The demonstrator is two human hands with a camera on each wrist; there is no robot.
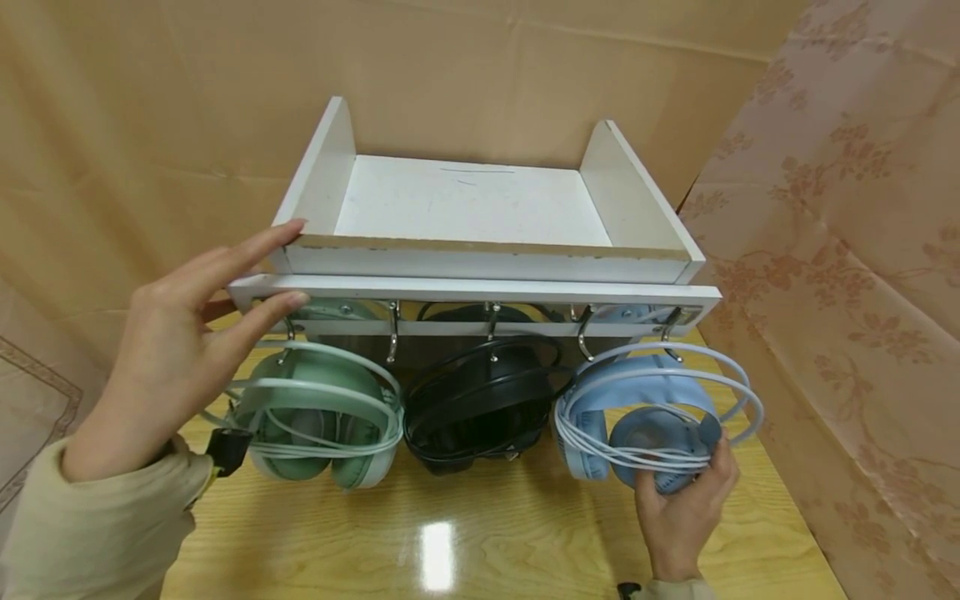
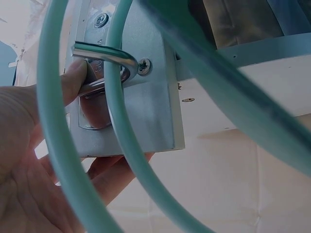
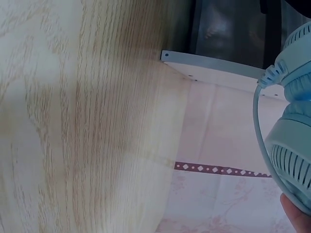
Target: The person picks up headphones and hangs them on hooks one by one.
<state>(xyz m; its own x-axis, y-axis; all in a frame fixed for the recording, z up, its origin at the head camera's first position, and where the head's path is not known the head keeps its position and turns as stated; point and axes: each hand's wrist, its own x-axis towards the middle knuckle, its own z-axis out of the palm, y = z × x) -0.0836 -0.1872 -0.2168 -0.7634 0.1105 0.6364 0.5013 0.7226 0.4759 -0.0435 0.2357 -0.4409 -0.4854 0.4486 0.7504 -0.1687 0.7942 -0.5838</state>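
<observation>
My left hand grips the left end of a white hook board, its thumb in front and other fingers behind or above. In the left wrist view the thumb touches a metal hook with a green headband tube passing through it. Green headphones hang below that hand. Black headphones hang in the middle. Low on the right, my right hand holds blue headphones by an ear cup and the white cable wound across it. They hang beneath the rightmost hook; whether it bears them I cannot tell.
Above the board stands a white open shelf with two upright sides. Bare hooks show between the headphones. A wood-grain table lies below. Tan cloth hangs behind, and a flowered cloth borders the right.
</observation>
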